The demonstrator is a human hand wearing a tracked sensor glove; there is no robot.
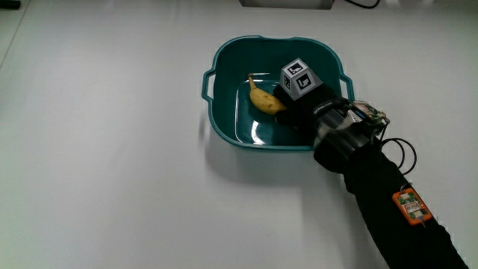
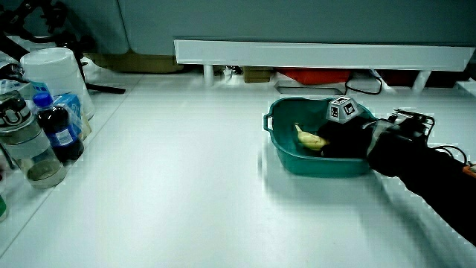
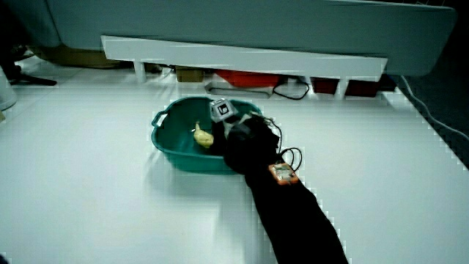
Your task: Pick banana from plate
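— Where's your forearm (image 1: 388, 202)?

— It crosses bare white table (image 1: 112, 164) from my side, open room all around, then over the near rim of the teal bowl (image 1: 224, 131).

— Any writing to read?

— None I can make out; only the black-and-white pattern on the cube (image 1: 300, 78), and an orange tag (image 1: 411, 206) on my sleeve.

— And your hand (image 1: 299, 104)?

— Down inside the bowl, palm down, at the banana (image 1: 263, 100), which lies on the bowl's floor. My fingers reach its nearer end; whether they've closed on it, I cannot tell.

— Farther off?

— In a side view, bottles (image 2: 44, 134) at the table's edge.
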